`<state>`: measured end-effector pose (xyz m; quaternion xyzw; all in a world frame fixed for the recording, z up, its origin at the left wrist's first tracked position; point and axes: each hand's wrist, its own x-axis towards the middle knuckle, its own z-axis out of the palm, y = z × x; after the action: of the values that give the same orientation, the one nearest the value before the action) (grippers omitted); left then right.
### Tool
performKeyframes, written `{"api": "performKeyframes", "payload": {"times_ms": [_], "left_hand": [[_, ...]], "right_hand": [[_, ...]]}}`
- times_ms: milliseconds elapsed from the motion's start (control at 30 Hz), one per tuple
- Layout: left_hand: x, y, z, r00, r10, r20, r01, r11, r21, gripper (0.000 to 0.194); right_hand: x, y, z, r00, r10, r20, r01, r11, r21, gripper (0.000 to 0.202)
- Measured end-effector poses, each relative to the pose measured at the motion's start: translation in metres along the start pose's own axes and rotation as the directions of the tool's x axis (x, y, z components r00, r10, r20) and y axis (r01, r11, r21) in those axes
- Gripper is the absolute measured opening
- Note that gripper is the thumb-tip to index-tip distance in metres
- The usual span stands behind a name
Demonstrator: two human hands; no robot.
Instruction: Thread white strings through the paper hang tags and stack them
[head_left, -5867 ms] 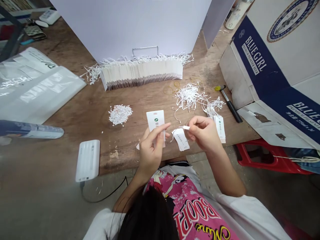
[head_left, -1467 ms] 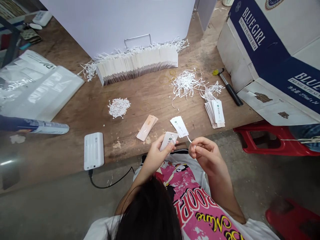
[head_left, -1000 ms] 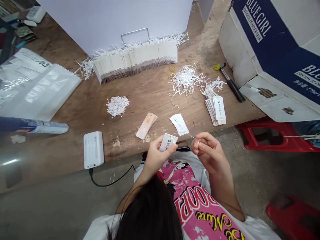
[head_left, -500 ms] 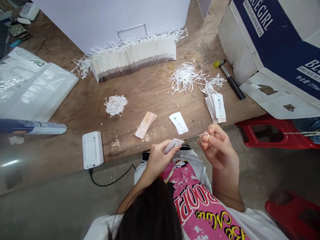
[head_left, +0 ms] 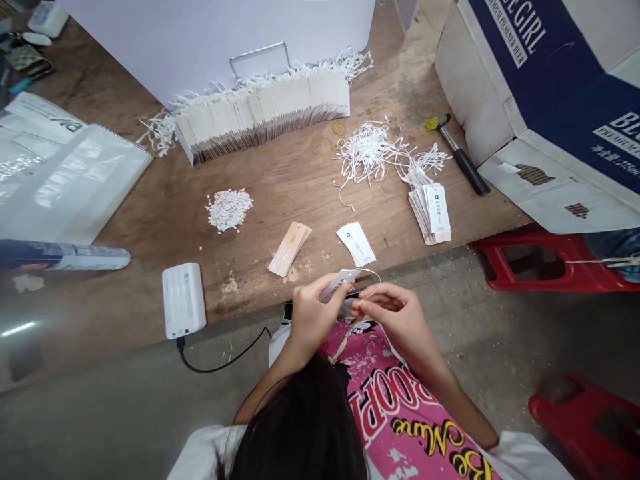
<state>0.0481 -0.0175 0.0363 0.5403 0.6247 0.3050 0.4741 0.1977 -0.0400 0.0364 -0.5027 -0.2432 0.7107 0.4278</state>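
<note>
A white tag [head_left: 336,285] is pinched in my left hand [head_left: 313,313] just off the table's front edge. From the tag's upper end a thin white string [head_left: 373,272] loops over to my right hand [head_left: 393,312], whose thumb and fingers are pressed together on it close to the tag. Beyond my hands lie a small stack of white tags [head_left: 356,243] and a stack of pinkish tags [head_left: 290,249]. Further right, a bundle of strung tags [head_left: 431,213] rests near a tangled heap of white strings [head_left: 367,153].
A long row of tags [head_left: 265,113] stands before a white panel [head_left: 215,40]. Small white pieces [head_left: 229,210] and a power bank [head_left: 184,300] are at left. A hammer [head_left: 465,160], a cardboard box [head_left: 540,100] and a red stool [head_left: 545,263] are at right.
My right hand has moved left and down to beside the tag, and the string has gone from taut to a slack loop. My left hand still holds the tag.
</note>
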Motion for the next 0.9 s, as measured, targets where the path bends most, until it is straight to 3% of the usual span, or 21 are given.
{"api": "performKeyframes", "payload": {"times_ms": [67,133,233,567,767,900], "left_hand": [[-0.002,0.002,-0.001,1.000,0.026,0.006,-0.027,0.999,0.028,0.016],[-0.004,0.005,-0.002,0.999,0.052,0.007,-0.053,0.996,0.069,0.015],[-0.006,0.008,-0.003,0.997,0.072,0.016,-0.074,0.993,0.097,0.014],[-0.010,0.009,-0.005,0.992,0.124,-0.006,-0.121,0.973,0.197,0.014],[-0.011,0.009,-0.005,0.998,0.066,-0.019,-0.060,0.977,0.203,0.014],[-0.010,0.011,-0.002,0.997,0.029,-0.073,-0.012,0.976,0.218,0.011]], "right_hand": [[0.006,0.000,0.005,0.978,-0.195,-0.073,0.185,0.975,-0.122,0.011],[0.009,-0.003,0.009,0.917,-0.387,-0.093,0.354,0.899,-0.258,0.005],[0.011,-0.005,0.012,0.840,-0.538,-0.074,0.469,0.787,-0.401,0.005],[0.007,-0.012,0.010,0.800,-0.590,0.107,0.509,0.574,-0.641,0.011],[0.006,-0.015,0.011,0.844,-0.527,0.103,0.456,0.601,-0.657,0.012],[0.005,-0.003,0.015,0.767,-0.641,0.037,0.471,0.522,-0.711,0.016]]}}
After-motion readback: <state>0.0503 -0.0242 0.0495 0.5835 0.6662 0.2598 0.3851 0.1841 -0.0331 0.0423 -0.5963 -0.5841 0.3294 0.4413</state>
